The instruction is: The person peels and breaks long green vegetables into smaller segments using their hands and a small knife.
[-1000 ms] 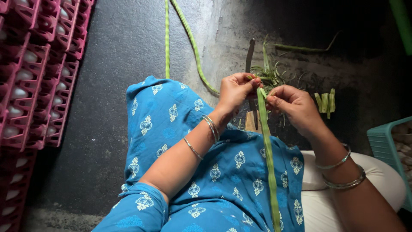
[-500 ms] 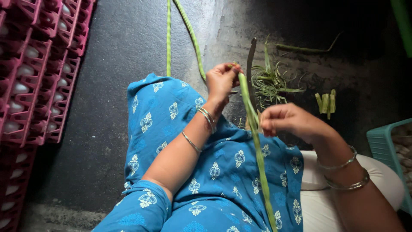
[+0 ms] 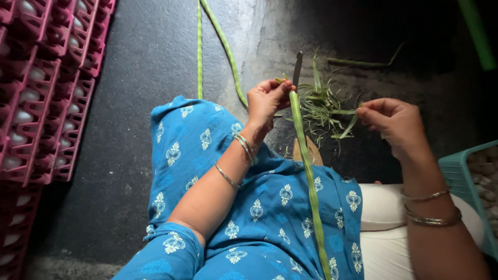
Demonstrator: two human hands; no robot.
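My left hand (image 3: 267,100) grips the top end of a long green drumstick pod (image 3: 307,176) that runs down across my blue-patterned lap. Just beyond its fingers a dark upright blade (image 3: 296,69) rises from a wooden base (image 3: 308,151). My right hand (image 3: 397,124) is apart from the pod, off to the right, pinching a thin green strip of peel (image 3: 348,127) between fingertips. A heap of green peelings (image 3: 321,106) lies on the floor between both hands.
Two more long green pods (image 3: 220,41) lie on the dark floor ahead. Stacked pink egg trays (image 3: 39,88) holding white eggs fill the left side. A teal plastic basket (image 3: 459,173) stands at the right edge. A stray green stalk (image 3: 363,63) lies further back.
My hands were together at the pod's top end; the right hand has pulled away to the right, drawing a strip of peel off. The left hand has shifted the pod slightly left.
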